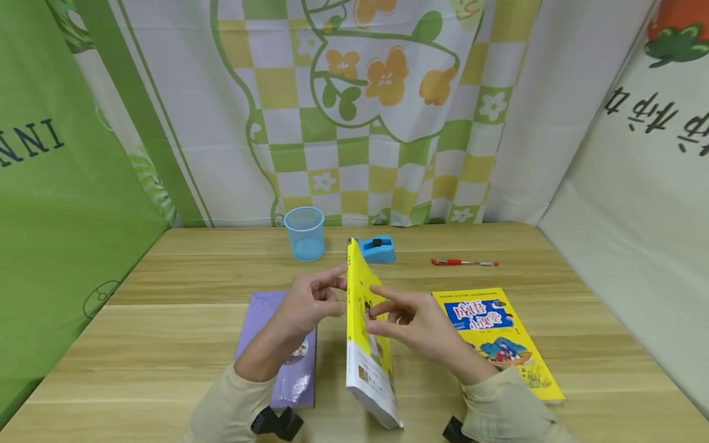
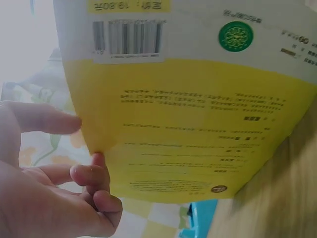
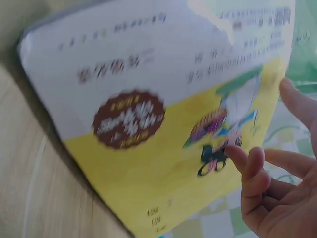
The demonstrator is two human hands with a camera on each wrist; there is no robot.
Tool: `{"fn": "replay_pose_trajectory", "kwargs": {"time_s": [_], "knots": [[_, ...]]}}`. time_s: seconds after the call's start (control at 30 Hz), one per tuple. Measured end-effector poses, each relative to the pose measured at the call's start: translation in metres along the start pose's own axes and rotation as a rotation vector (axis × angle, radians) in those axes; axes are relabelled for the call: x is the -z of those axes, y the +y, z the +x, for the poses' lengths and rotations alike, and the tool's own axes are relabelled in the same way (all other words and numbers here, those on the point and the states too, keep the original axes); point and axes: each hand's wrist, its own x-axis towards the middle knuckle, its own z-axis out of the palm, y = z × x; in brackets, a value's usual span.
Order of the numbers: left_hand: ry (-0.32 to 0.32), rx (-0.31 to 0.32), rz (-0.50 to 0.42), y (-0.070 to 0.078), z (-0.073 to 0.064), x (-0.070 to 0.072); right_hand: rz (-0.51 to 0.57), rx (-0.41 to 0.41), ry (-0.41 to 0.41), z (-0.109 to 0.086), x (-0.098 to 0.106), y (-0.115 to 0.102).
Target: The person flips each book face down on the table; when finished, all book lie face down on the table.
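Note:
A yellow-and-white paperback book (image 1: 359, 332) stands upright between the two hands, its spine toward the head camera. On its left side, the left hand (image 1: 310, 301) has fingertips at the back cover, with a barcode and small print showing in the left wrist view. From the other side, the right hand (image 1: 423, 320) brings its fingertips to the illustrated front cover (image 3: 188, 144). Neither hand wraps round the book; the fingers are loosely bent. Below the left forearm lies a purple book-like object (image 1: 296, 381). A second yellow book (image 1: 482, 338) lies face up beside the right hand.
Behind the hands stand a translucent blue cup (image 1: 304, 237) and a blue tape dispenser (image 1: 379, 251), partly covered by the upright book. A red pen (image 1: 465, 263) lies at the back right of the wooden table (image 1: 166, 332). Printed curtains (image 1: 382, 160) enclose the back and sides.

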Motion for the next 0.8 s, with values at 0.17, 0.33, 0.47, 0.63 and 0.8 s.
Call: {"fn": "replay_pose_trajectory", "kwargs": {"time_s": [0.17, 0.33, 0.47, 0.63, 0.8], "knots": [[-0.05, -0.016, -0.042, -0.004, 0.001, -0.005, 0.017, 0.122, 0.017, -0.004, -0.001, -0.009], [-0.073, -0.012, -0.016, -0.006, 0.001, -0.009, -0.008, 0.12, -0.078, -0.005, 0.002, -0.009], [-0.086, -0.022, -0.009, -0.008, 0.001, -0.009, -0.018, 0.109, -0.108, -0.005, 0.003, -0.009], [-0.108, -0.037, -0.028, -0.011, 0.002, -0.01, -0.054, 0.109, -0.121, -0.009, 0.004, -0.01], [-0.102, -0.056, -0.031, -0.012, 0.003, -0.012, -0.098, 0.126, -0.129, -0.012, 0.005, -0.012]]}}
